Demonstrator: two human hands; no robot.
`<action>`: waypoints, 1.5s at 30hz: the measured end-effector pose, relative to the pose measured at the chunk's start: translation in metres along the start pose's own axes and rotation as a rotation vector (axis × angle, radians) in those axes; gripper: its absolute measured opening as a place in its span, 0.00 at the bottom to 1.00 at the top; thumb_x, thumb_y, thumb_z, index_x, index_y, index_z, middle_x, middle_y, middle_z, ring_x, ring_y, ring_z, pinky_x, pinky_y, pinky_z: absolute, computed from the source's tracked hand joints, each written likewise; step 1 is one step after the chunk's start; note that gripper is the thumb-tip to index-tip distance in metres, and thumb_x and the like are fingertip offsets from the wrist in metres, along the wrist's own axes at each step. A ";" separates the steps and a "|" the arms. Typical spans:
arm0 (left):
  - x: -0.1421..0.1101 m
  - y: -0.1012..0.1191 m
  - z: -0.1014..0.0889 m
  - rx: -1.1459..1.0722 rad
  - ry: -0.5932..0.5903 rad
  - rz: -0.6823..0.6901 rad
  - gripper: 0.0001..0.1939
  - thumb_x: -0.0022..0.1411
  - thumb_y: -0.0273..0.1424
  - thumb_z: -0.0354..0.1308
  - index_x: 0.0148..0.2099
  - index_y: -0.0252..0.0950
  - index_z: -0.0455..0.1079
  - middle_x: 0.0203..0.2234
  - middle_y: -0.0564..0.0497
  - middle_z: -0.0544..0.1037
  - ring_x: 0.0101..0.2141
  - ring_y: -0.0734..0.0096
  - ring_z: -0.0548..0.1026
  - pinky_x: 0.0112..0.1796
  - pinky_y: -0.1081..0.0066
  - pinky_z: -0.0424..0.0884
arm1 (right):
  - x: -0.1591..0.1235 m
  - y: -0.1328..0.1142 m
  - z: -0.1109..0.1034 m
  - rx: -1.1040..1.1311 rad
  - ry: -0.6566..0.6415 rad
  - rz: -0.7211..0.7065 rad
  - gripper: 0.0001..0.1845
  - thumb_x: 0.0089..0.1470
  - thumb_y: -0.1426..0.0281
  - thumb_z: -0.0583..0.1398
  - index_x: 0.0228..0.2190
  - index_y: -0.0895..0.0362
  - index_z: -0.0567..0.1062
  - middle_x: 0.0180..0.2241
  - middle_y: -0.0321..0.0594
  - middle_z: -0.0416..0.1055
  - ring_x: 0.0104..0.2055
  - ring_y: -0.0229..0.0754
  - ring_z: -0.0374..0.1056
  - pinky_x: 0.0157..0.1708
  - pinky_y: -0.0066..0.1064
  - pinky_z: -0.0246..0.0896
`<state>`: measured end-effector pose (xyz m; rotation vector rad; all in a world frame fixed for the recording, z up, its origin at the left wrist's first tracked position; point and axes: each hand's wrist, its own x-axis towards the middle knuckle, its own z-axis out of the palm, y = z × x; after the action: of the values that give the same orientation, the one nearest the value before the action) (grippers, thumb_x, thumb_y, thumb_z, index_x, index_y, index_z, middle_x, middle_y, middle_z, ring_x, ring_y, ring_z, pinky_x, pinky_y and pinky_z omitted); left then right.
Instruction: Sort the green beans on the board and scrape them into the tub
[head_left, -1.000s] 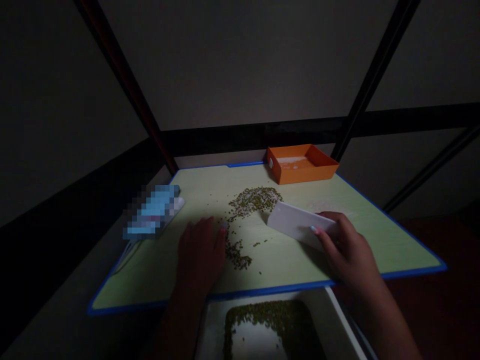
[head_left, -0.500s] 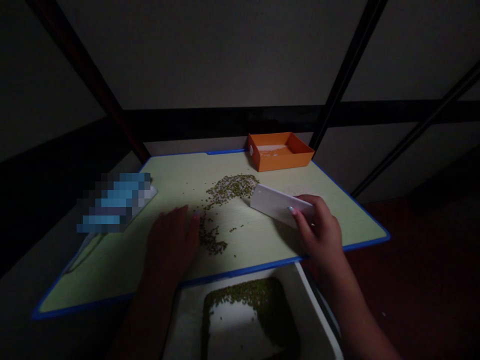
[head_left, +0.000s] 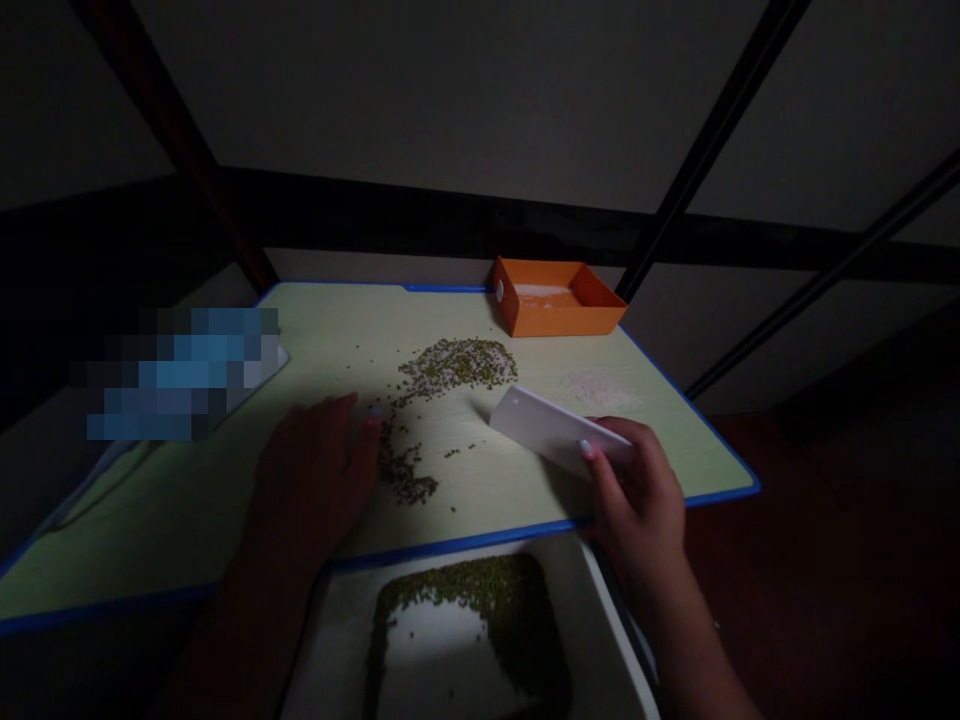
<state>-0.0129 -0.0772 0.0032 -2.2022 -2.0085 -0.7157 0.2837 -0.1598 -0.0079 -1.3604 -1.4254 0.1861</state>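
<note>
My right hand (head_left: 634, 495) grips a flat white plastic scraper (head_left: 544, 428) by its near end, its far edge resting on the pale green board (head_left: 225, 510). Just beyond that edge lies a heap of small green beans (head_left: 457, 362), with a smaller trail of beans (head_left: 401, 470) nearer the front. My left hand (head_left: 311, 480) lies flat on the board, fingers together and stretched out, its fingertips touching the trail's left side.
A white tray (head_left: 600, 620) holding green beans sits below the board's blue front edge. An orange box (head_left: 559, 297) with white grains stands at the back. White grains (head_left: 596, 388) are scattered right of the heap. A blurred blue object (head_left: 176, 375) lies at the left.
The camera view shifted, so everything slid left and down in frame. The scraper has drawn back slightly from the bean heap. My left hand stays flat beside the trail.
</note>
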 end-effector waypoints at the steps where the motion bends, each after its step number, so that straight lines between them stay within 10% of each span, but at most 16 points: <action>1: 0.000 0.000 0.001 -0.005 0.011 -0.003 0.31 0.70 0.46 0.38 0.56 0.32 0.73 0.51 0.36 0.81 0.53 0.47 0.77 0.59 0.47 0.69 | 0.001 -0.001 0.001 0.000 -0.015 0.001 0.09 0.65 0.62 0.60 0.46 0.49 0.74 0.42 0.43 0.78 0.40 0.46 0.77 0.36 0.34 0.74; 13: -0.002 0.006 -0.005 -0.041 -0.003 -0.023 0.29 0.69 0.44 0.40 0.55 0.30 0.73 0.51 0.33 0.80 0.53 0.45 0.76 0.60 0.44 0.68 | 0.023 -0.007 0.012 0.120 -0.222 -0.005 0.08 0.63 0.61 0.62 0.41 0.50 0.75 0.36 0.39 0.78 0.35 0.43 0.74 0.32 0.30 0.70; 45: -0.006 0.005 -0.004 0.027 0.039 0.016 0.30 0.72 0.44 0.37 0.53 0.30 0.74 0.45 0.36 0.80 0.48 0.49 0.77 0.54 0.52 0.69 | 0.042 -0.012 0.014 0.289 -0.298 0.067 0.09 0.57 0.61 0.66 0.33 0.53 0.75 0.27 0.33 0.70 0.28 0.38 0.64 0.26 0.27 0.57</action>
<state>-0.0089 -0.0845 0.0058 -2.1700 -1.9682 -0.7200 0.2770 -0.1242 0.0194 -1.1744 -1.5275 0.6367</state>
